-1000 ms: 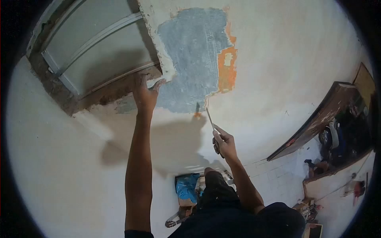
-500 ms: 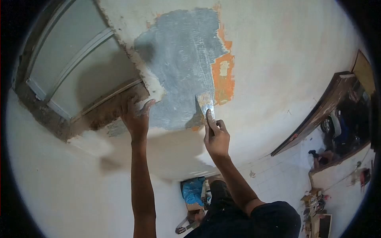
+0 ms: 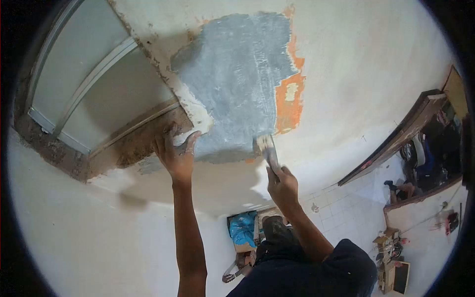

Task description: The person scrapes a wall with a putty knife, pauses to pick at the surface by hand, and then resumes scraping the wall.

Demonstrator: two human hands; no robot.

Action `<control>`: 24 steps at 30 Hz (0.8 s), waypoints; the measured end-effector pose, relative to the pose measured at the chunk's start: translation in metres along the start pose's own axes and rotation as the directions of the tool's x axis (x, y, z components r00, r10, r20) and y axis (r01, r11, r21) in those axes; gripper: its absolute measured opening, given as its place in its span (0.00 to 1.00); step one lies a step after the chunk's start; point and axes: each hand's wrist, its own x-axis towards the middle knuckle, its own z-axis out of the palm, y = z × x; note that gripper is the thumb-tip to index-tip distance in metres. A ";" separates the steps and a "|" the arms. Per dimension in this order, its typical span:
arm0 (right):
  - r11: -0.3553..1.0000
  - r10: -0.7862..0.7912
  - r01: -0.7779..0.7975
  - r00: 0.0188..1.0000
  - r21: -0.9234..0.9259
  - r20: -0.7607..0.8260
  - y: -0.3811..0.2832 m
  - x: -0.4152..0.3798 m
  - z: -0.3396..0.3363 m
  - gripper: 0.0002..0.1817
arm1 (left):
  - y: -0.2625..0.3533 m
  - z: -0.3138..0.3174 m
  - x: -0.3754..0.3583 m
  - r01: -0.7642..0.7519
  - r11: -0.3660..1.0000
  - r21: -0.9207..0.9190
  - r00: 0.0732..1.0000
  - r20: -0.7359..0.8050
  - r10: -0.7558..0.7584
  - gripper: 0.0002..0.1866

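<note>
Nearest the camera, the person's dark T-shirt (image 3: 307,272) fills the bottom of the view, with both bare arms stretched up towards the wall (image 3: 361,64). The right hand (image 3: 283,189) is closed around the handle of a putty knife (image 3: 267,147), whose whitish, smeared blade points up at the lower right part of a rough-edged gray patch (image 3: 232,84); whether the blade touches the surface, I cannot tell. The left hand (image 3: 178,161) grips no tool; its fingers are spread over the brown, bare ledge (image 3: 143,134) of the window recess, with the thumb beside the whitish corner where ledge and wall meet. Orange paint (image 3: 288,111) shows along the right edge of the patch, around a small cream spot. To the left of the patch, a pale-framed window (image 3: 96,74) sits inside the rough recess. Farther off, beyond the person's legs, are a blue plastic bag (image 3: 242,228) and, near it, the headstock of a guitar (image 3: 229,276). To the right, white floor tiles (image 3: 331,213) run towards a brown wooden door (image 3: 396,136), and past it a motorbike (image 3: 418,156) stands in a dark area.
</note>
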 end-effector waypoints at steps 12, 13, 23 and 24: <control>0.702 0.255 -0.256 0.962 0.664 0.102 -0.014 0.010 -0.030 0.15 | -0.006 0.010 -0.006 0.062 0.998 0.015 0.996 -0.068 -0.061 0.32; 0.702 0.257 -0.257 0.961 0.664 0.100 -0.012 0.012 -0.034 0.15 | -0.005 0.008 -0.006 0.043 0.998 0.040 0.998 -0.048 -0.041 0.35; 0.524 0.383 -0.284 0.921 0.803 0.076 0.012 0.015 -0.020 0.11 | -0.011 0.020 -0.010 0.087 0.996 -0.022 0.993 -0.077 -0.089 0.30; 0.537 0.381 -0.277 0.922 0.797 0.064 0.017 0.011 -0.012 0.11 | -0.010 0.020 -0.011 0.107 0.994 -0.006 0.991 -0.079 -0.107 0.30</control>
